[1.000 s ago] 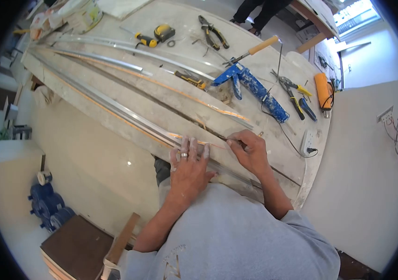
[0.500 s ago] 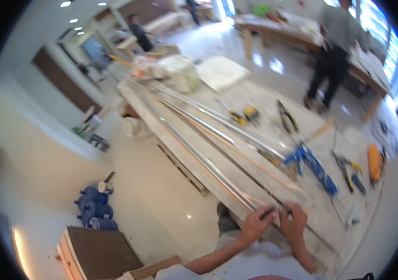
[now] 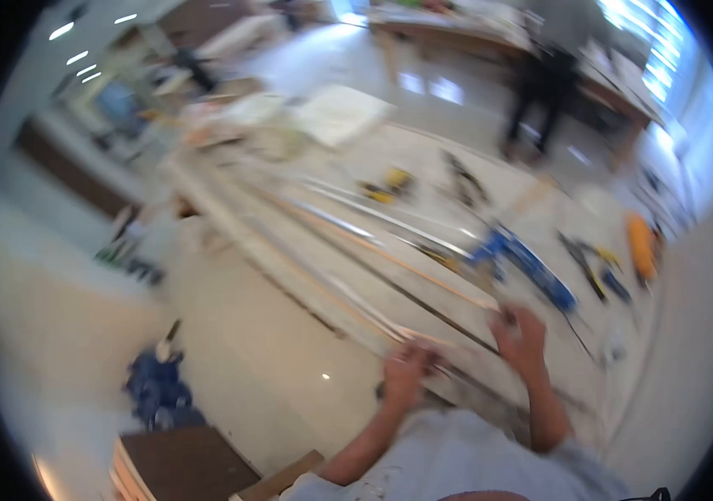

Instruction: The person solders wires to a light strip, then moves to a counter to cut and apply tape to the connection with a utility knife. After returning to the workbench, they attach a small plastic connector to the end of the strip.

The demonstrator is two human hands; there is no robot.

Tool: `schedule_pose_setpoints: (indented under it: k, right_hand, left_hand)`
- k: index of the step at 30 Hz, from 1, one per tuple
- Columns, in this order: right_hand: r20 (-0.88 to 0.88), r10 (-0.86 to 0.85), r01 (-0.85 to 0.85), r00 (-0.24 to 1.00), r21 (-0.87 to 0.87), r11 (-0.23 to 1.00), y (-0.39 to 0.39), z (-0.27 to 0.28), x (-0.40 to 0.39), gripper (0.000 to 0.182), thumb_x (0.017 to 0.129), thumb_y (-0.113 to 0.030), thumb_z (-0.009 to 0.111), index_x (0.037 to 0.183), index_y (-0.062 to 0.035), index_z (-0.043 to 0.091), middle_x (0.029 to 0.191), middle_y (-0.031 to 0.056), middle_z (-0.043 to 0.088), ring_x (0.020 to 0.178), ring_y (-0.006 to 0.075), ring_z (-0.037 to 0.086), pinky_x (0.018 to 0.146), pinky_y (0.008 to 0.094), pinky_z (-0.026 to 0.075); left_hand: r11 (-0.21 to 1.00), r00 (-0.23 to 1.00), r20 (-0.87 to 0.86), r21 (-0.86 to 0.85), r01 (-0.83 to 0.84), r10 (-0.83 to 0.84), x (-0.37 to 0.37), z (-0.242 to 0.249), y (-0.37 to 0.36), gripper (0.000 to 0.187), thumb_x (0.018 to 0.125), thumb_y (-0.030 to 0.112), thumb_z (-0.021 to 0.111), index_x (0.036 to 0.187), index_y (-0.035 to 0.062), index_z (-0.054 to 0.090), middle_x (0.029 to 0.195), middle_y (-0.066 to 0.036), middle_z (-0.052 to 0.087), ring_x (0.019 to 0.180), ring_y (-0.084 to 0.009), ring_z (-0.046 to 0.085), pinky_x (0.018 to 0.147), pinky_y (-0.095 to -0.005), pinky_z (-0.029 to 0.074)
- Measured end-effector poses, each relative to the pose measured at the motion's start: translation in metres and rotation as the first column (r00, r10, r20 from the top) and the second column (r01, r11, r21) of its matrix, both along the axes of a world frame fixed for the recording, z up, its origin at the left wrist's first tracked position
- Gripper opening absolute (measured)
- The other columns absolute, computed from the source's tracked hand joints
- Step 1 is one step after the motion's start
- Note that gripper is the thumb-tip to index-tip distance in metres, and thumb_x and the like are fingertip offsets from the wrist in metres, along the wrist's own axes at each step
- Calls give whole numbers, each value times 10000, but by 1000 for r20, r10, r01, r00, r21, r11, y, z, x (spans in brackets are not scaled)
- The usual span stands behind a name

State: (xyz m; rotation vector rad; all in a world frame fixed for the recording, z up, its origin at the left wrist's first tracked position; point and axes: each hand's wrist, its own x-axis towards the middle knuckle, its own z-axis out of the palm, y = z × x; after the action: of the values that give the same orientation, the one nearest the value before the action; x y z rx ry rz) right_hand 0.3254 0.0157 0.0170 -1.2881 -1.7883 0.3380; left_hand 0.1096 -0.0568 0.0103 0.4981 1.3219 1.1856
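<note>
Long thin strips, some metallic, run diagonally along the workbench (image 3: 356, 154). My left hand (image 3: 407, 367) is at the near end of the pale and copper-toned strips (image 3: 344, 298), at the bench's near edge; its fingers are curled and blurred, and what they hold cannot be made out. My right hand (image 3: 522, 334), also blurred and curled, is near the end of an orange-edged strip (image 3: 423, 269), beside a dark groove. A blue tool (image 3: 532, 267), probably a glue gun, lies beyond my right hand.
Pliers (image 3: 582, 263) and an orange tool (image 3: 642, 246) lie at the right. Farther back are a yellow tape measure (image 3: 398, 178), more pliers (image 3: 465, 179) and a white slab (image 3: 340, 115). A person (image 3: 544, 79) stands by another table (image 3: 448, 33). Blue bottles (image 3: 156, 384) are at lower left.
My hands have moved apart, the left toward the bench's near edge, the right farther up the bench. The whole view has shifted and is more blurred.
</note>
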Motion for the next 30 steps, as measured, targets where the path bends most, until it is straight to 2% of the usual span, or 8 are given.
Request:
schedule_pose_setpoints:
  k: [2,3,5,8,10,13,18,30]
  right_hand:
    - [-39,-154,155,987,-1,988,40,3,33,306,814,-208,805,1038,-32,694,828,115,684,742,230,669,692,353,525]
    - [-70,-295,280,953,-172,944,58,23,41,307,819,-237,805,1014,-22,705,847,124,697,755,229,684,709,358,528]
    - [-92,-341,336,935,-67,939,103,22,67,395,819,-291,808,1061,7,715,867,134,711,740,233,686,720,346,542]
    - [-68,-338,277,939,-434,857,156,21,89,499,841,-363,800,1124,39,714,888,126,720,777,226,693,745,344,557]
    - [-315,-345,23,884,-709,705,185,13,82,577,881,-377,772,1245,55,651,978,100,696,899,194,670,758,311,551]
    - [-435,-453,90,778,-637,766,216,-10,67,586,884,-423,768,1260,7,637,999,88,684,914,191,652,790,347,554]
    - [-383,-402,95,831,-616,782,247,-15,65,469,863,-387,794,1138,-35,652,986,68,685,902,166,638,822,401,542]
    - [-481,-215,86,850,-275,957,240,18,69,331,927,-231,728,1085,48,644,992,140,708,867,201,713,733,303,600]
  left_hand:
    - [994,998,20,-91,-59,61,-4,14,-3,159,1017,157,602,1056,14,657,869,-98,723,663,-176,704,564,-257,541]
    - [995,996,89,-95,-21,29,-10,7,-8,132,1005,149,625,1038,23,648,860,-90,716,667,-169,692,560,-265,533]
    - [995,986,167,-96,20,-4,-14,-3,-13,112,993,141,648,1019,33,640,851,-83,708,672,-162,680,557,-273,525]
    - [988,958,286,-151,22,23,-16,-3,-23,82,973,83,663,1023,22,638,860,-96,702,683,-184,680,555,-279,521]
    - [980,917,397,-163,112,-39,-16,-5,-24,83,973,59,653,1043,15,640,892,-108,700,714,-196,680,583,-284,525]
    - [950,884,465,-247,190,-56,-11,-11,-29,100,969,53,655,1058,10,642,910,-114,698,732,-205,676,618,-291,530]
    - [915,851,520,-377,147,78,18,-6,-34,123,968,77,668,1065,4,653,912,-104,696,738,-198,682,624,-279,536]
    - [920,867,422,-380,-95,263,88,-19,-38,148,966,186,701,1008,45,687,883,-84,727,656,-157,714,509,-241,502]
